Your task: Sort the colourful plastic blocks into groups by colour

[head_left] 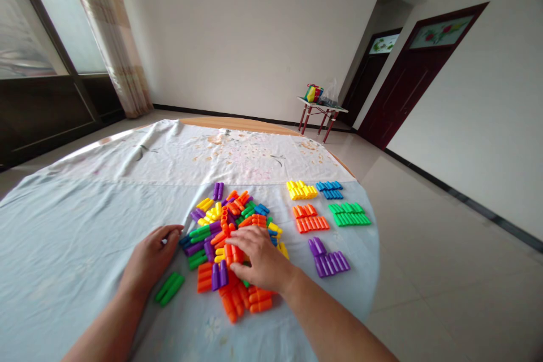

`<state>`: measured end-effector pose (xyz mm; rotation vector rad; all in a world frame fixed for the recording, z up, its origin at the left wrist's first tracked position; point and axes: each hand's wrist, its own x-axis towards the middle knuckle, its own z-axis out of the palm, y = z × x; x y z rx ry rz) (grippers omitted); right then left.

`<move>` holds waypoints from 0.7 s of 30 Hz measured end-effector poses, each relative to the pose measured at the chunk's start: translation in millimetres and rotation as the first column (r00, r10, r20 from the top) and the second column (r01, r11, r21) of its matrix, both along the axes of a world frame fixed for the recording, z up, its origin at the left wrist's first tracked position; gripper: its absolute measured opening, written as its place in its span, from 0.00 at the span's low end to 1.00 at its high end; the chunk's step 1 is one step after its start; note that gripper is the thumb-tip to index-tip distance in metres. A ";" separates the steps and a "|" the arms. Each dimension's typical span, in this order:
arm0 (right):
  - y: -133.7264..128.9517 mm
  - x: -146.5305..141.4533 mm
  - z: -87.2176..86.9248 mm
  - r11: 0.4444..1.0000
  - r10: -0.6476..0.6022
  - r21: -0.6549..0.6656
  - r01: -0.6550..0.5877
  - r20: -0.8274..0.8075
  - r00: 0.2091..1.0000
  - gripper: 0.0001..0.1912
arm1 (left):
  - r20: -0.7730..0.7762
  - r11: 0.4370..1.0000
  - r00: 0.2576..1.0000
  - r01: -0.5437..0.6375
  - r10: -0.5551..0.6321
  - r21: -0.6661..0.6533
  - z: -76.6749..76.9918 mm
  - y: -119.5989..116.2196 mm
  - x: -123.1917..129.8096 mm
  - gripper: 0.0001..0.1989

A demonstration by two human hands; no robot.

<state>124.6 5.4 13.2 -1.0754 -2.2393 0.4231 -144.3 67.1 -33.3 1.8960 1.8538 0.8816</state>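
A heap of colourful plastic bullet-shaped building blocks (210, 215) lies mixed on the tablecloth in front of me. My right hand (263, 254) is over its right side, fingers and thumb around an orange block (233, 254); the palm hides part of the heap. My left hand (155, 257) rests on the cloth just left of the heap, fingers curled together, with nothing visible in it. Close below it lies a separate green block (169, 288). A purple block (219, 275) sits at the near side of the heap, between the hands.
Right of the heap lie groups sorted by colour: yellow (301, 190), blue (330, 189), orange (310, 219), green (349, 214) and purple (328, 260). The round table's tablecloth (106, 215) has wrinkles. Farther off, a small table (324, 106) carries bags near the doors.
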 end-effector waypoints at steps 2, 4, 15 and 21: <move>-0.5 0.2 -2.0 1.000 -0.010 -0.020 0.010 0.016 1.000 0.21 | 0.003 1.000 1.000 0.005 -0.005 -0.003 0.9 -0.2 0.3 0.21; -0.4 3.2 -1.9 0.999 -0.046 -0.030 0.046 -0.016 0.999 0.20 | 0.008 1.000 1.000 0.013 -0.013 -0.011 1.2 0.2 -0.2 0.20; 3.7 24.8 -11.6 0.917 -0.398 -0.029 0.398 -0.018 0.917 0.21 | -0.024 0.999 0.999 -0.030 0.029 -0.042 -8.5 11.0 -8.7 0.19; -0.1 39.3 0.4 0.979 -0.201 -0.032 0.201 0.019 0.979 0.24 | -0.033 0.999 0.998 -0.052 0.052 -0.009 -9.4 10.5 -8.9 0.19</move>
